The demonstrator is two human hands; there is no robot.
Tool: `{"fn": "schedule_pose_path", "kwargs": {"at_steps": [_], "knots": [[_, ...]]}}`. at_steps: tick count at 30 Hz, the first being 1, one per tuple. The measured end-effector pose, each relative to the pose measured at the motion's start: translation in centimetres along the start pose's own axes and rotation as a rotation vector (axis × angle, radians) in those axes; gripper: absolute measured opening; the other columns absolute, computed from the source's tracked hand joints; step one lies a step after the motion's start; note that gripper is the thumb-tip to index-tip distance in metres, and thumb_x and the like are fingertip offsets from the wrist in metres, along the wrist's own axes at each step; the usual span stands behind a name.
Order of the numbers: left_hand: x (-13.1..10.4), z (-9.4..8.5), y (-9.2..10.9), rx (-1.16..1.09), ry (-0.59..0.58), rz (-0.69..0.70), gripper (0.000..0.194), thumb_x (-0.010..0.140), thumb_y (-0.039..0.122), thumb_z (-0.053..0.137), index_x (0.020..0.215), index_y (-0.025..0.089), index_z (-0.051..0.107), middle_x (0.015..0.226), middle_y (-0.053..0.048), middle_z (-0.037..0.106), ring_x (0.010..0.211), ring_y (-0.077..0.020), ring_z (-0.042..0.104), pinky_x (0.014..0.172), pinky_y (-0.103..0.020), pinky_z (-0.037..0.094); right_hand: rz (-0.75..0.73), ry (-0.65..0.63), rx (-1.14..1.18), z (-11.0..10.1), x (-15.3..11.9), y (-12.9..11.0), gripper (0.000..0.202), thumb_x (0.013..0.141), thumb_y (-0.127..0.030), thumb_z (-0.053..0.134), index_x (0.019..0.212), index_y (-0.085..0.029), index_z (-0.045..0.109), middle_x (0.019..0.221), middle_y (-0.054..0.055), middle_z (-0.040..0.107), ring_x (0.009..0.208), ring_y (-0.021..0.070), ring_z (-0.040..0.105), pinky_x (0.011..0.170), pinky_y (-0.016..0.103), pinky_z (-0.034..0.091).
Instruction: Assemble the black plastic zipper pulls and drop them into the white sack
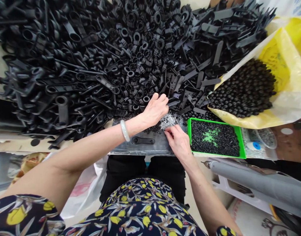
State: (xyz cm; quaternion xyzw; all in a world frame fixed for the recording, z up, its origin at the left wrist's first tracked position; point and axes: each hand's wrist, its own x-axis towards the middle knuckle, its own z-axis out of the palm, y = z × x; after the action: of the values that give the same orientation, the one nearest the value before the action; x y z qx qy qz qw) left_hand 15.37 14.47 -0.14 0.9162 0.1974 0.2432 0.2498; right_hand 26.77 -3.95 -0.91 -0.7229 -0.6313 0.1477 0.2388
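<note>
My left hand (155, 109), with a pale bangle (125, 130) on its wrist, reaches over the near edge of the black ring parts (146, 65). Its fingers are curled together, and what they hold, if anything, is hidden. My right hand (178, 140) is at the near side of a small heap of silver pins (168, 121), thumb and fingertips pinched together; anything between them is too small to make out. A black handle-shaped part (143, 141) lies flat on the grey work surface (125, 149), left of my right hand.
Long black parts (63, 109) pile high at left, flat black pieces (218, 52) at back right. A green tray (242, 147) of small black pieces sits right, below a yellow bag (291, 72) of black tubes (248, 88). A grey cylinder (258, 180) lies lower right.
</note>
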Motion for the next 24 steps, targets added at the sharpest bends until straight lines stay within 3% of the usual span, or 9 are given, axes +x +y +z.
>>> {"fn": "schedule_pose_path", "kwargs": {"at_steps": [4,8,11,14,16,19,24], "knots": [[0.2,0.1,0.2,0.074,0.002,0.013,0.031,0.086,0.006,0.049,0.063,0.023,0.038,0.074,-0.005,0.044,0.106,-0.0312,0.048,0.104,-0.05,0.033,0.003,0.006,-0.012,0.1,0.1,0.1,0.017,0.105,-0.028,0.054,0.099,-0.023,0.069,0.1,0.005,0.069,0.081,0.0181,0.067,0.074,0.03,0.049],[-0.6,-1.9,1.8,0.218,-0.003,-0.018,0.024,0.09,0.011,0.053,0.069,0.022,0.052,0.076,-0.006,0.055,0.095,-0.0287,0.053,0.098,-0.049,0.038,-0.023,0.02,-0.027,0.1,-0.1,0.1,0.019,0.107,-0.029,0.051,0.099,-0.023,0.068,0.101,0.005,0.07,0.083,0.0188,0.067,0.073,0.031,0.048],[-3.2,-4.1,3.9,0.191,0.026,-0.099,0.012,0.096,0.018,0.058,0.086,0.021,0.064,0.081,-0.004,0.067,0.085,-0.0241,0.059,0.094,-0.046,0.04,-0.047,0.036,0.038,0.0,-0.7,0.1,0.02,0.109,-0.029,0.049,0.103,-0.022,0.066,0.101,0.006,0.07,0.086,0.0191,0.068,0.076,0.031,0.049],[-7.7,-5.2,6.4,-0.027,0.115,-0.262,0.001,0.096,0.022,0.066,0.095,0.022,0.067,0.088,-0.001,0.074,0.082,-0.0198,0.065,0.086,-0.037,0.046,-0.078,0.002,0.182,-0.1,-1.6,0.0,0.019,0.109,-0.029,0.048,0.106,-0.023,0.066,0.099,0.005,0.071,0.087,0.0188,0.069,0.081,0.032,0.05],[-11.0,-4.6,8.0,-0.152,0.199,-0.36,0.009,0.096,0.026,0.069,0.104,0.023,0.069,0.097,-0.003,0.076,0.087,-0.0198,0.068,0.084,-0.035,0.049,-0.076,-0.023,0.272,-0.1,-2.1,-0.2,0.018,0.109,-0.03,0.051,0.106,-0.023,0.067,0.099,0.004,0.072,0.087,0.0187,0.069,0.082,0.032,0.051],[-14.7,-2.2,9.6,-0.206,0.274,-0.435,0.011,0.098,0.031,0.069,0.107,0.025,0.072,0.099,-0.004,0.078,0.091,-0.0219,0.07,0.088,-0.038,0.05,-0.032,-0.023,0.363,0.2,-2.7,-0.7,0.015,0.105,-0.032,0.058,0.103,-0.024,0.071,0.097,0.004,0.073,0.081,0.0177,0.068,0.079,0.032,0.053],[-16.1,1.3,9.8,-0.131,0.361,-0.384,0.012,0.101,0.028,0.066,0.105,0.023,0.076,0.099,-0.007,0.079,0.091,-0.0224,0.071,0.085,-0.039,0.048,0.0,0.017,0.375,0.7,-2.8,-1.2,0.015,0.102,-0.033,0.062,0.099,-0.024,0.073,0.095,0.004,0.074,0.077,0.0171,0.069,0.076,0.032,0.055]]}}
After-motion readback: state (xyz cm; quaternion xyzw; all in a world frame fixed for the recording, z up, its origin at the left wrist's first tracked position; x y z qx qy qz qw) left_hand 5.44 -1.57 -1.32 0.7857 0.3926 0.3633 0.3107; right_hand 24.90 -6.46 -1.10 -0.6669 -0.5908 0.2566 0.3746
